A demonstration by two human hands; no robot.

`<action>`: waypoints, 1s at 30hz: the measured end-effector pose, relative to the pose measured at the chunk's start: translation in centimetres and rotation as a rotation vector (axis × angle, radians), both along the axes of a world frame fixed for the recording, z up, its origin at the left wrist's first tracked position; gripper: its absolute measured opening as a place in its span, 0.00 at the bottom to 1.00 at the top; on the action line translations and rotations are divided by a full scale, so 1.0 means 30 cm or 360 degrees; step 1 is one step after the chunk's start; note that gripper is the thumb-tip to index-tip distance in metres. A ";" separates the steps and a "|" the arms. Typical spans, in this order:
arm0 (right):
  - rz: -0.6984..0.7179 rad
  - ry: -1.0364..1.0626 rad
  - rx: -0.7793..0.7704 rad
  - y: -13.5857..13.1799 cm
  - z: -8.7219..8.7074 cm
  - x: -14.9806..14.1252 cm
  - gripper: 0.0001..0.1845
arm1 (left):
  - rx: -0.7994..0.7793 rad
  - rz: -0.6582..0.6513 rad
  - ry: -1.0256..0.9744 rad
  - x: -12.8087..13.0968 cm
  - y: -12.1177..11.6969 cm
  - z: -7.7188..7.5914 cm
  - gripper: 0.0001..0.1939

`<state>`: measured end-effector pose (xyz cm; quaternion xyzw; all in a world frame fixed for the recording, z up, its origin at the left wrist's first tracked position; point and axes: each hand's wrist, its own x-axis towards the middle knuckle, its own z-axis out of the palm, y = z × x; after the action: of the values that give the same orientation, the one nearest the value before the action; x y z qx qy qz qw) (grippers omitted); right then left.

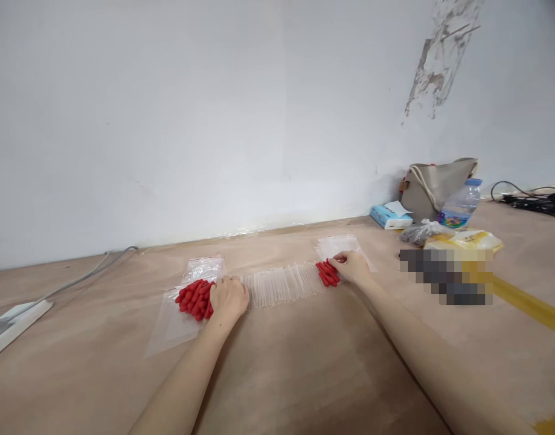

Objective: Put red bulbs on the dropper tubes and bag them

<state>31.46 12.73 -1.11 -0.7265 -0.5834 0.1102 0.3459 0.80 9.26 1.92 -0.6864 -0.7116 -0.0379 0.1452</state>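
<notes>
My left hand (229,296) rests on the table with its fingers curled down at the left end of a row of thin clear sticks (281,286). Whatever those fingertips grip is hidden. Beside it, a heap of small red rounded pieces (194,299) lies on clear plastic bags (162,329). My right hand (353,267) is at the row's other end, thumb and fingers pinched at the upper edge of a smaller group of red elongated pieces (327,274). These pieces lie side by side. Another clear plastic bag (338,243) lies flat behind that hand.
At the right stand a tissue pack (390,216), a grey bag (433,187) and a water bottle (462,205). Near them are a tied plastic bag (424,231), a yellow-and-white packet (465,240) and black cables (537,202). A white power strip (21,323) lies far left. A wall (214,121) bounds the back.
</notes>
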 end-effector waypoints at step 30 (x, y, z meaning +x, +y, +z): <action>-0.0127 -0.0037 -0.0036 -0.020 0.003 -0.027 0.12 | 0.0040 0.0082 0.0049 0.016 -0.001 -0.001 0.19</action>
<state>30.66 12.12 -1.02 -0.7544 -0.5565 0.0945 0.3350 1.27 9.23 1.90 -0.6664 -0.7262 -0.0324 0.1658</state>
